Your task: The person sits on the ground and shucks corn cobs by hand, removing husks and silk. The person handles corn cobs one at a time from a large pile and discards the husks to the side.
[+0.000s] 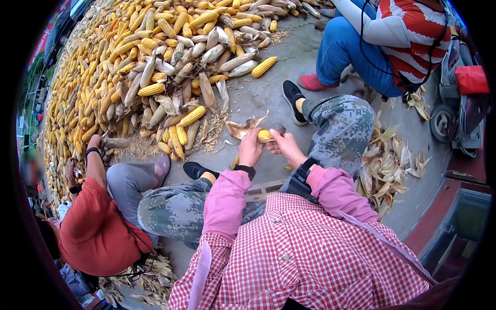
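Observation:
Between my two hands is a partly husked ear of corn (265, 135), its yellow kernels showing in the middle. My left hand (250, 148) grips the end where dry husk leaves (241, 128) spread out to the upper left. My right hand (286, 147) holds the other end, which has a dark brown tip. Beyond my hands lies a large heap of corn ears (155, 42), many bare and yellow, others still in pale dry husks. A bare yellow ear (192, 116) rests at the near edge of the heap.
A person in a red shirt (89, 228) sits at the left, one hand on a husked-over ear. Another person in blue trousers (341, 50) sits at the upper right. Loose husks (383, 166) lie right of my knee, near a wheeled vehicle (443, 124). Loose kernels (143, 147) litter the concrete.

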A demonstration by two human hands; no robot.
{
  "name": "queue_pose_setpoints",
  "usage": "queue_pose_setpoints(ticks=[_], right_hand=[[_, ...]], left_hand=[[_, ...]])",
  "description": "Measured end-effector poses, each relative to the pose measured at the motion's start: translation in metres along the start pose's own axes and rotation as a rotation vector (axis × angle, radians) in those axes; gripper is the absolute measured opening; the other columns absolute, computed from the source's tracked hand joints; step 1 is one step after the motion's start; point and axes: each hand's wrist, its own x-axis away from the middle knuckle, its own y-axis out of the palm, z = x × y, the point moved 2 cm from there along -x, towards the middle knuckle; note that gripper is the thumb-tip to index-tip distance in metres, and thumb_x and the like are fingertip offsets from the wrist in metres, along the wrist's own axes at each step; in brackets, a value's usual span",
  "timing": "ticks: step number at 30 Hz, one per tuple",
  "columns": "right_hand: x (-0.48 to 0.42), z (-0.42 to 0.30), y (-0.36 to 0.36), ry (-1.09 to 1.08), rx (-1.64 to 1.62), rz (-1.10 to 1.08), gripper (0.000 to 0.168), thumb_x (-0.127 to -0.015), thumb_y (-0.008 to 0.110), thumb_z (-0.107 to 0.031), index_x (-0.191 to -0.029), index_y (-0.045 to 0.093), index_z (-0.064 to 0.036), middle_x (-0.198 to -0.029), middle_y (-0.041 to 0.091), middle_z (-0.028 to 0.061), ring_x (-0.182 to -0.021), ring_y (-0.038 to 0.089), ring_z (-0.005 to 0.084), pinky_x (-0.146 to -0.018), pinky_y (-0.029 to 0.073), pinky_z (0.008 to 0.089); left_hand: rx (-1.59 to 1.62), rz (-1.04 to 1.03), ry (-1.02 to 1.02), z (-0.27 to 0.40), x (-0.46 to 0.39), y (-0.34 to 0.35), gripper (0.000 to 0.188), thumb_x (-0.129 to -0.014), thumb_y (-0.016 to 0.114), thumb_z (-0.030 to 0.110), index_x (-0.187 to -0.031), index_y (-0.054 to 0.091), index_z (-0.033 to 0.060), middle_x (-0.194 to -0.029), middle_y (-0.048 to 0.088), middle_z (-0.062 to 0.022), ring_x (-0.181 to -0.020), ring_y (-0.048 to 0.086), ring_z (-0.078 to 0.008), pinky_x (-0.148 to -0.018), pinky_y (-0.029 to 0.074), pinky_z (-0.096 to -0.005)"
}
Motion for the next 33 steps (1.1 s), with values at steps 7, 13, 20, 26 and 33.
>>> queue_pose_setpoints(ticks=[7,13,20,26,33], right_hand=[[0.001,0.003,0.003,-0.055,-0.050,-0.035,0.038,-0.097,0.054,-0.029,-0.114,0.056,0.005,-0.096,0.067,0.0109,-0.080,0.067,0.0159,-0.067,0.053,0.0259],[0.001,0.007,0.008,-0.098,-0.011,-0.024,0.025,-0.096,0.052,-0.013,-0.112,0.059,0.006,-0.097,0.067,0.0108,-0.079,0.067,0.0154,-0.066,0.053,0.0248],[-0.008,0.016,0.006,0.075,0.080,0.061,0.019,-0.095,0.052,-0.006,-0.108,0.061,0.004,-0.092,0.067,0.0096,-0.074,0.065,0.0133,-0.062,0.053,0.0241],[-0.024,0.041,0.010,0.112,-0.003,0.137,0.016,-0.094,0.052,-0.004,-0.104,0.062,0.004,-0.088,0.067,0.0087,-0.070,0.064,0.0127,-0.060,0.052,0.0237],[-0.040,0.066,0.011,0.080,0.062,0.114,0.014,-0.091,0.054,-0.005,-0.092,0.065,0.003,-0.078,0.067,0.0063,-0.065,0.063,0.0119,-0.057,0.051,0.0247]], left_hand=[[0.033,0.050,-0.030,-0.008,-0.001,0.003,0.050,-0.072,0.070,0.005,-0.120,0.057,0.0079,-0.114,0.063,-0.0138,-0.108,0.059,-0.0321,-0.091,0.047,-0.0383],[0.083,0.038,-0.089,-0.012,-0.002,0.005,0.049,-0.073,0.066,0.003,-0.121,0.057,0.0074,-0.115,0.063,-0.0156,-0.109,0.059,-0.0327,-0.092,0.047,-0.0383],[0.178,-0.006,-0.157,-0.016,0.004,0.011,0.052,-0.071,0.071,0.003,-0.121,0.057,0.0059,-0.113,0.063,-0.0156,-0.106,0.060,-0.0316,-0.090,0.047,-0.0370],[0.393,-0.227,-0.193,-0.052,0.000,0.021,0.052,-0.076,0.069,0.010,-0.126,0.056,0.0022,-0.121,0.060,-0.0161,-0.113,0.058,-0.0250,-0.097,0.043,-0.0324],[0.205,-0.249,-0.174,-0.021,-0.007,-0.003,0.050,-0.078,0.073,0.024,-0.119,0.059,0.0000,-0.111,0.065,-0.0167,-0.107,0.061,-0.0250,-0.092,0.047,-0.0332]])
